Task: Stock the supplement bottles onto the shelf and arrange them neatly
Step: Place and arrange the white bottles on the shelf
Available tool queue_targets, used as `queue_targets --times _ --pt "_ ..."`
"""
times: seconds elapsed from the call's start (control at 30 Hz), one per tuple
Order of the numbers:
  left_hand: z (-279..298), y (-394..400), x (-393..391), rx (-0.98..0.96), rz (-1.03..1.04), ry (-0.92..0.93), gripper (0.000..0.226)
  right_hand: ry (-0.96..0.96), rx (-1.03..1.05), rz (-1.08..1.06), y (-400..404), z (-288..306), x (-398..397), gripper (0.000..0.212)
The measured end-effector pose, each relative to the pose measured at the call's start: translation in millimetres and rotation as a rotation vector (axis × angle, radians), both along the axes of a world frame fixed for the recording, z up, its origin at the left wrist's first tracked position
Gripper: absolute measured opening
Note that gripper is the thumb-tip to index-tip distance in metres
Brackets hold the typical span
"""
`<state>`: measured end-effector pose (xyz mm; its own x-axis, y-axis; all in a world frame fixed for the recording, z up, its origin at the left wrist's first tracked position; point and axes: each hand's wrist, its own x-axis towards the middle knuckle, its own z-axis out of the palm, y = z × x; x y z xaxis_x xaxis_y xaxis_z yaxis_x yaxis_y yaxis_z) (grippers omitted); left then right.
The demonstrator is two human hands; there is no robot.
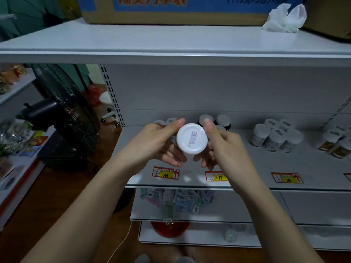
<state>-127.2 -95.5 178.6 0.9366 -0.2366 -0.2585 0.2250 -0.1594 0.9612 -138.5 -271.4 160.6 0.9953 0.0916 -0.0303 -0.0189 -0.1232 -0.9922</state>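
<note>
I hold a white supplement bottle (pixel 191 138) in both hands above the white middle shelf (pixel 284 164), its round printed end facing the camera. My left hand (pixel 159 143) grips its left side with thumb on top and fingers curled beneath. My right hand (pixel 218 143) grips its right side the same way. Behind my hands stand dark bottles with white caps (pixel 223 120) and two more white caps (pixel 165 121) at the shelf's back. A cluster of white bottles (pixel 275 135) stands to the right, and another group (pixel 336 143) at the far right.
Price tags (pixel 165 173) line the shelf's front edge. The top shelf (pixel 152 40) carries a cardboard box (pixel 180 10) and a crumpled white bag (pixel 284 18). A black fan (pixel 62 114) stands on the floor at the left. Packets (pixel 176 200) lie on the lower shelf.
</note>
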Motion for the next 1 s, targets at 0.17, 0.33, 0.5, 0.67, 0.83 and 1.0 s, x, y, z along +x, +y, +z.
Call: queue_targets --times 0.17,0.33,0.5,0.67,0.83,1.0 --pt "-2 -2 -2 0.018 -0.034 -0.027 0.044 0.030 0.052 0.036 -10 0 -3 0.038" --pt "-10 0 -4 -0.008 -0.017 -0.054 0.061 0.033 0.045 0.087 -18 -10 -5 0.033" --pt "-16 2 -8 -0.065 -0.043 -0.043 0.086 0.031 0.089 0.150 -24 -21 -6 0.052" --pt "-21 4 -8 -0.091 -0.051 -0.085 0.094 0.006 0.100 0.226 -32 -30 -3 0.062" --pt "-25 2 -10 -0.110 -0.091 -0.144 0.083 -0.084 0.125 0.279 -35 -39 -1 0.060" --pt "-24 1 -11 -0.053 -0.050 -0.204 0.060 -0.118 0.117 0.264 -31 -51 2 0.057"
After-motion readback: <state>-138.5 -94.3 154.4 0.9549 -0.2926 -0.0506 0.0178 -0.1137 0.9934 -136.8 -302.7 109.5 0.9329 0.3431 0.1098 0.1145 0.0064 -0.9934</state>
